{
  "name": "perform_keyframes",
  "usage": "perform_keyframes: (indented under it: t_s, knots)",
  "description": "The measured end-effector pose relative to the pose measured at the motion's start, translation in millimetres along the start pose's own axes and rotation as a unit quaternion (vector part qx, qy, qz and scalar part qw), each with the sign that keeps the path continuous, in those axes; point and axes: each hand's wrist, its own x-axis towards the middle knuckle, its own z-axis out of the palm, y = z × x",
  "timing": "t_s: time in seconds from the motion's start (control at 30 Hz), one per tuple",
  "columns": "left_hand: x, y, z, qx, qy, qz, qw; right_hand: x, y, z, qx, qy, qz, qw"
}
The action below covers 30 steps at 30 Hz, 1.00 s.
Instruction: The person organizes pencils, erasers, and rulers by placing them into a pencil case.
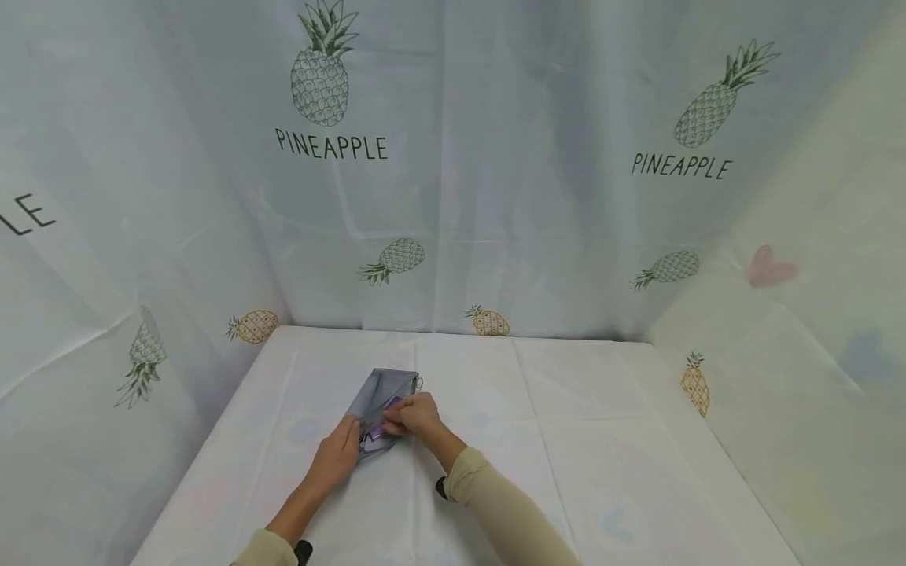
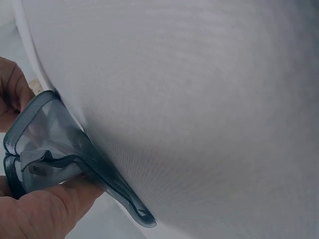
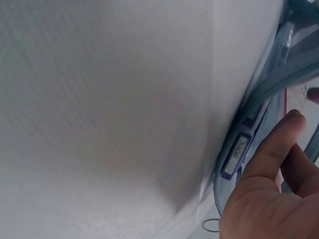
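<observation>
A grey mesh pouch (image 1: 378, 389) with dark edging lies on the table, its near end tilted up. My left hand (image 1: 338, 450) grips the near left side; in the left wrist view its thumb (image 2: 65, 204) presses the mesh by a small label (image 2: 37, 170). My right hand (image 1: 416, 415) is at the pouch's opening, fingers bent over purple packaging (image 1: 377, 432) inside. Beside that hand in the right wrist view, a small purple box (image 3: 236, 155) with a white printed label lies within the edging. I cannot tell whether the right fingers pinch anything.
A white cloth covers the table (image 1: 602, 440). Hanging pale curtains (image 1: 510, 157) printed with pineapples enclose its back and sides. A thin ring (image 1: 419, 384) hangs at the pouch's far right corner.
</observation>
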Motion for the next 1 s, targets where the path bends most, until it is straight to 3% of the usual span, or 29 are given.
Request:
perform_keyframes:
  t_s: [0.23,0.4,0.53,0.63,0.83,1.0]
  knots:
    - [0.3,2.6,-0.1,-0.002,-0.015,-0.012,0.9998,-5.6,6,-5,-0.083,-0.002,-0.065,0.9944]
    - [1.1,1.9,1.6,0.005,-0.019,-0.01,0.9998,-16.9,0,-21,-0.171,-0.023,-0.143,0.9745]
    - [1.3,3.4,2.7,0.019,-0.016,0.005,0.9997,-27.7,-4,-40,-0.176,-0.05,-0.159,0.9702]
    - [-0.2,5.6,3.9,0.034,-0.01,0.017,0.9992,-36.8,-5,-59,-0.211,-0.048,-0.178,0.96]
    - [0.2,10.2,5.5,0.043,-0.031,0.017,0.9984,-54.3,-4,-97,-0.281,-0.011,-0.218,0.9347]
    - [0.4,10.1,5.0,0.042,-0.047,0.012,0.9979,-61.8,0,-131,-0.32,0.045,-0.255,0.9112]
